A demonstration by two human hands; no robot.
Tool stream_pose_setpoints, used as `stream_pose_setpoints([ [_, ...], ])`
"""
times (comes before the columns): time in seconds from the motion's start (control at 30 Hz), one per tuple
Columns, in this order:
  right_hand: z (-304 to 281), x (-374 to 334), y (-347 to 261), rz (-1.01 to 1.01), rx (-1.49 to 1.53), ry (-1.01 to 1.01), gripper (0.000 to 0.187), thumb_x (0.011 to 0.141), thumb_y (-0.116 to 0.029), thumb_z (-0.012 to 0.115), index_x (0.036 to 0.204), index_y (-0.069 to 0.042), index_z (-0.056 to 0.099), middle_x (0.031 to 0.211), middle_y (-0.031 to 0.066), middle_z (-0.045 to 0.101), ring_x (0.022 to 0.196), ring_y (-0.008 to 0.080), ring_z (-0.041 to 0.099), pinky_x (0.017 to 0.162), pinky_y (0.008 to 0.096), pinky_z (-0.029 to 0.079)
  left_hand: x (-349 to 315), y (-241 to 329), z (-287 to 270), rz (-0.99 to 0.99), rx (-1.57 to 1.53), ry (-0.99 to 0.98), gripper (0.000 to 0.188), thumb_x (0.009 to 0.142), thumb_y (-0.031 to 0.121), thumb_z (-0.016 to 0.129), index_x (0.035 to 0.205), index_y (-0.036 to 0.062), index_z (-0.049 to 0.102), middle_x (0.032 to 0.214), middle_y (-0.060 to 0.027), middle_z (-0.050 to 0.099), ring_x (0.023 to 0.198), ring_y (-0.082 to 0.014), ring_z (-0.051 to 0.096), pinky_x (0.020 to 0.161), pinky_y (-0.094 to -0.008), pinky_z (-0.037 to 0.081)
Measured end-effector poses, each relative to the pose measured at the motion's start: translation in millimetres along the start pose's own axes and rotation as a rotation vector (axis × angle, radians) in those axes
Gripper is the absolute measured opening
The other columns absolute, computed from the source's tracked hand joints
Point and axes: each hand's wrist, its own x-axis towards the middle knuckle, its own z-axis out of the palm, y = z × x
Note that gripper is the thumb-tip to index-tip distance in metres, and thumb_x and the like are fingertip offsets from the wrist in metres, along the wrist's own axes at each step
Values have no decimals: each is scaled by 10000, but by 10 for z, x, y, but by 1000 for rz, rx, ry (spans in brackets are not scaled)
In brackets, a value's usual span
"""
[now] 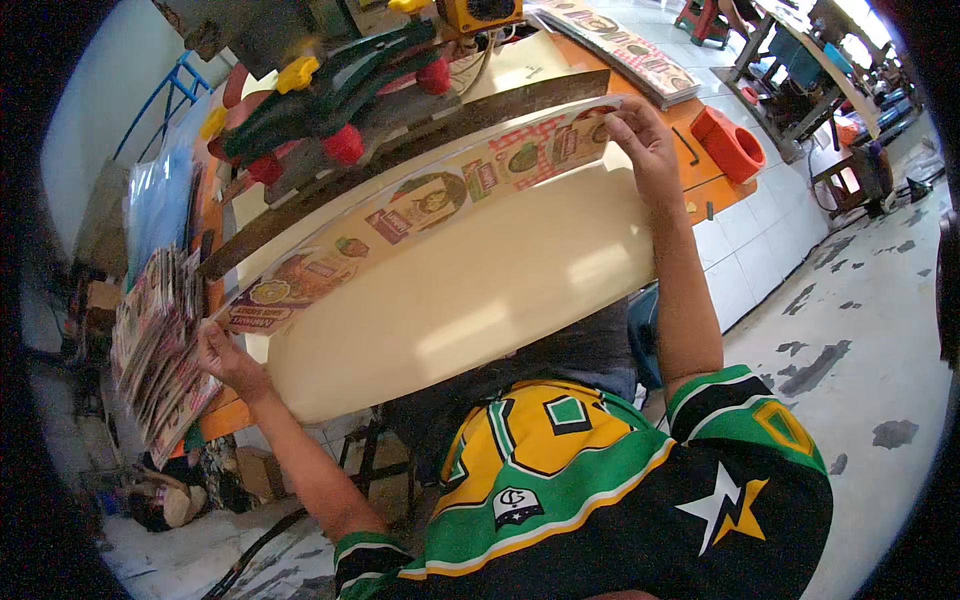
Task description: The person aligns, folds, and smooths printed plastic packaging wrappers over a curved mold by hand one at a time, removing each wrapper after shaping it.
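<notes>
Head | left hand (232, 360): low, pinching printed strip (428, 200) | right hand (642, 145): farther forward, pinching opposite end

Head-worn fisheye view, facing down, near left hand (234, 362), right hand (643, 143)

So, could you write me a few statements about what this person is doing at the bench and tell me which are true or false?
1. The left grip holds one end of the printed band. True.
2. The right grip hangs loose, away from the band. False: it holds the band's other end.
3. The blank cream surface lies on the person's side of the band. True.
4. The block with a round hole is blue. False: it is orange-red.
5. A pile of printed sheets lies to the left of the left grip. True.
</notes>
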Motion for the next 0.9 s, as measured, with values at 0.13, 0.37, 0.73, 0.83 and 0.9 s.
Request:
stream_pose_setpoints([
  [0.13,76,-12,-136,-94,78,4,321,978,-99,637,1273,-49,521,1063,30,637,1030,104,589,926,261,469,12,16,18,18,42,-14,369,1043,322,546,840,17,589,793,26,514,755,-86,441,679,-267,370],
  [0.37,55,-36,-19,-179,60,63,271,948,-62,680,1156,-69,507,1039,43,600,1005,135,616,874,300,526,-3,-50,2,-37,76,59,347,1067,269,499,858,8,590,794,26,518,760,-83,439,685,-266,377],
  [0.73,110,-9,-83,-234,-154,10,452,924,-46,661,1358,-68,536,1149,76,647,1005,140,620,922,315,497,106,-285,-299,3,164,-110,325,1040,274,556,998,-31,660,970,-68,669,896,-147,590,817,-311,488],
  [0.83,130,-43,-129,-199,-250,26,451,923,-80,672,1354,-78,541,1123,72,651,978,141,623,918,316,489,37,-194,-132,46,146,12,340,1055,274,523,894,-4,636,843,6,588,796,-89,492,725,-258,403],
  [0.9,117,-57,-132,-190,-229,23,450,921,-91,677,1351,-79,544,1104,69,654,963,142,624,909,311,486,40,-229,-104,28,118,22,345,1055,276,519,905,-10,639,847,-2,595,802,-96,501,737,-270,414],
])
